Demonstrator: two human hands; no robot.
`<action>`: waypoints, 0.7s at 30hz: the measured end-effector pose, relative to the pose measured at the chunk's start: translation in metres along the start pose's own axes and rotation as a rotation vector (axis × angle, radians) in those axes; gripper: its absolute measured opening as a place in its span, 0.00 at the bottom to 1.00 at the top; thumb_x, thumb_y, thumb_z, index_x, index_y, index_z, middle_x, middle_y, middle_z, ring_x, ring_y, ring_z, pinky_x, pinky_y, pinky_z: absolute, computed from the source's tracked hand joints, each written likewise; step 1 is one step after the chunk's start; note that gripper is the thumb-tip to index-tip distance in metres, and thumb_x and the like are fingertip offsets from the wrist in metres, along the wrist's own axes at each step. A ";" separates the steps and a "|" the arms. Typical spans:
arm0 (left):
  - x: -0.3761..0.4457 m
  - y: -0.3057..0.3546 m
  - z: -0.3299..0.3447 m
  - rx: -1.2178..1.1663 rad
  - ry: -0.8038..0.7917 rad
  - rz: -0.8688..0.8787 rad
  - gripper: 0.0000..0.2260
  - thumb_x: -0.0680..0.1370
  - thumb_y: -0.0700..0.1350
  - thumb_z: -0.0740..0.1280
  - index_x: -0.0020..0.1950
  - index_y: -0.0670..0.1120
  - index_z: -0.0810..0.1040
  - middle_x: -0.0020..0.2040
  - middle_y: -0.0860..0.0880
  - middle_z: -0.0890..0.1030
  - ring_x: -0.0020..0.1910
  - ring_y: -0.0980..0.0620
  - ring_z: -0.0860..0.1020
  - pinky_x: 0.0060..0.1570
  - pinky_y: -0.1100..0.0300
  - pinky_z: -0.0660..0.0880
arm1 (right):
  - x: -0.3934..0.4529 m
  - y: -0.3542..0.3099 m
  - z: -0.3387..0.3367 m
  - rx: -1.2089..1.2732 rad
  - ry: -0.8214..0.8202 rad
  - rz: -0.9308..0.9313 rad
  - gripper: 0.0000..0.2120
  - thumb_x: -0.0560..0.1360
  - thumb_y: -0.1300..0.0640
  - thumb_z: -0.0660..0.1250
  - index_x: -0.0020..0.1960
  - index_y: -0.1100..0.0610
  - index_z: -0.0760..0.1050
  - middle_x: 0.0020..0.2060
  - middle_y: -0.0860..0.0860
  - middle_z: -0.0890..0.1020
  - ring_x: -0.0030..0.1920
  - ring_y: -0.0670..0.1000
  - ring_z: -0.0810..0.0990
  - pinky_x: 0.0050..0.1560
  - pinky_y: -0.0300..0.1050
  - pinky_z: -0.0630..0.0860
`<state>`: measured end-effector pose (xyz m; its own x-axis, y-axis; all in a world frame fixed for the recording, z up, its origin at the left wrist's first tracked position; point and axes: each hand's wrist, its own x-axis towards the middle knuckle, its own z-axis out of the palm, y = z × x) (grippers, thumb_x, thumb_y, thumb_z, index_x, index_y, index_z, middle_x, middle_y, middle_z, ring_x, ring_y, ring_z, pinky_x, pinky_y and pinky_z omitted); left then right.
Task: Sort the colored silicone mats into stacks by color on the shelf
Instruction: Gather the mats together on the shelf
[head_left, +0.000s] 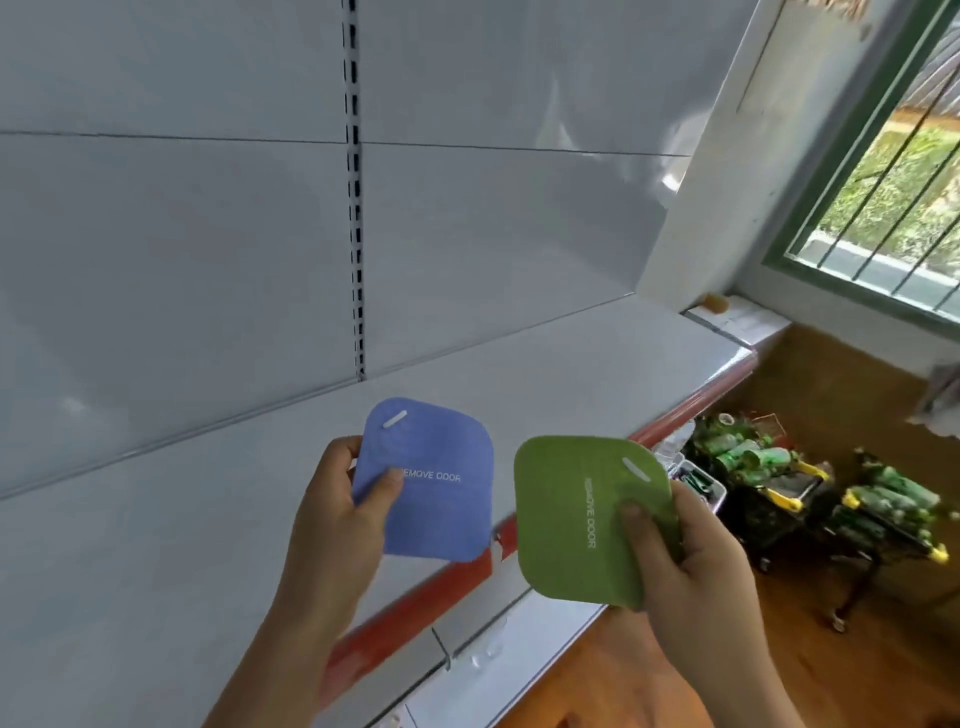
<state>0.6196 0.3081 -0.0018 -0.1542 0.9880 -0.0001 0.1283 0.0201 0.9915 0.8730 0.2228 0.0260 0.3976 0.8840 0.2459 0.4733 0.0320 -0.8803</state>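
— Holding one mat apiece, is that it? Nothing sorted?
— Looks so. Left hand (337, 499) pinches the blue mat (426, 480) above the shelf (156, 519), near its front edge. Right hand (675, 561) grips the green mat (582, 519) just past that edge.
— Any stacks?
— None visible on the shelf; both colours, I'd guess, remain to place.

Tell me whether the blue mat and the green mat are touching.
Apart. The head view shows a strip of shelf between the blue mat and green mat.

Blue mat (431, 483), seemingly green mat (582, 525): "REMOVE ODOR".
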 end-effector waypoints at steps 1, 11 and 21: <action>0.012 0.003 0.010 -0.008 0.006 -0.004 0.07 0.83 0.43 0.67 0.56 0.55 0.77 0.51 0.55 0.84 0.51 0.51 0.82 0.46 0.52 0.75 | 0.018 0.000 -0.001 -0.006 -0.005 -0.022 0.07 0.82 0.57 0.66 0.49 0.46 0.78 0.35 0.44 0.82 0.31 0.45 0.78 0.29 0.35 0.74; 0.094 0.008 0.053 0.088 0.193 -0.135 0.06 0.83 0.42 0.66 0.57 0.52 0.76 0.51 0.52 0.82 0.49 0.52 0.79 0.41 0.56 0.72 | 0.162 0.034 0.042 -0.030 -0.235 -0.078 0.07 0.82 0.55 0.65 0.48 0.44 0.76 0.32 0.50 0.79 0.30 0.52 0.75 0.28 0.44 0.72; 0.151 0.000 0.109 0.143 0.450 -0.299 0.07 0.82 0.42 0.63 0.59 0.49 0.75 0.52 0.51 0.81 0.48 0.51 0.78 0.40 0.56 0.70 | 0.301 0.066 0.098 0.008 -0.570 -0.124 0.08 0.81 0.57 0.64 0.46 0.46 0.76 0.31 0.52 0.79 0.31 0.56 0.78 0.24 0.37 0.73</action>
<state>0.7033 0.4737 -0.0158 -0.6035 0.7739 -0.1918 0.1419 0.3410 0.9293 0.9471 0.5362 0.0022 -0.1475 0.9847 0.0925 0.4823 0.1532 -0.8625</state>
